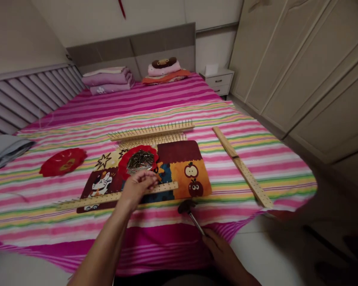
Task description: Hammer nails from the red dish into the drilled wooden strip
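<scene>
My left hand (pixel 139 186) is over a wooden strip (pixel 164 187) with a row of small holes, its fingers drawn together in a pinch. Whatever is between the fingertips is too small to make out. Nails (pixel 77 200) stand upright along the strip's left part. Just behind my left hand, a red scalloped dish (pixel 123 163) holds a heap of loose nails (pixel 141 160). My right hand (pixel 216 243) grips the handle of a hammer (pixel 196 222), whose dark head rests at or just above the striped cloth, right of the strip.
A colourful mat (pixel 197 153) lies under the dish and strip. Behind it are nail-studded strips (pixel 155 132). More wooden strips (pixel 252 180) lie at right, a second red dish (pixel 62 162) at left. Folded bedding (pixel 109 81) sits at the far end of the bed (pixel 143 104).
</scene>
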`<state>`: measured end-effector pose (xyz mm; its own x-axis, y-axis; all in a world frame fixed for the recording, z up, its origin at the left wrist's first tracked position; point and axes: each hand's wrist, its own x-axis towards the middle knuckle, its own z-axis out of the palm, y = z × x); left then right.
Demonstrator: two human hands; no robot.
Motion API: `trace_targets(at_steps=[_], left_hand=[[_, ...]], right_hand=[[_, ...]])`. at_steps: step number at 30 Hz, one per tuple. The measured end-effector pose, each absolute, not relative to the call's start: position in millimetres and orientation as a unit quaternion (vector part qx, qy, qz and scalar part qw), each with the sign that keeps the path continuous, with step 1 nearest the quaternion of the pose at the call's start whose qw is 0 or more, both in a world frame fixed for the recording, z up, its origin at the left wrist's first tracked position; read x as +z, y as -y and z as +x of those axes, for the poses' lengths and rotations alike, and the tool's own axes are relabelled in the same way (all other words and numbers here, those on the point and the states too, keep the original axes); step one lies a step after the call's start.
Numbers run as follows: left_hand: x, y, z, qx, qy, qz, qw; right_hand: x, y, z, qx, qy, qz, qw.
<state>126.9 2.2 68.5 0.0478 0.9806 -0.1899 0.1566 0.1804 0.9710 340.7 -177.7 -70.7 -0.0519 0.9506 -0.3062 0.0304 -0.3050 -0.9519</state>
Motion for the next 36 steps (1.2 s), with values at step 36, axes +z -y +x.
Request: trace_targets(at_steps=[36], left_hand=[[-16.9, 27.4, 171.8, 0.359, -0.603, 0.664, 0.260]], right_hand=[[-33.2, 189.0, 332.0, 0.566, 0.364, -0.596, 0.437]])
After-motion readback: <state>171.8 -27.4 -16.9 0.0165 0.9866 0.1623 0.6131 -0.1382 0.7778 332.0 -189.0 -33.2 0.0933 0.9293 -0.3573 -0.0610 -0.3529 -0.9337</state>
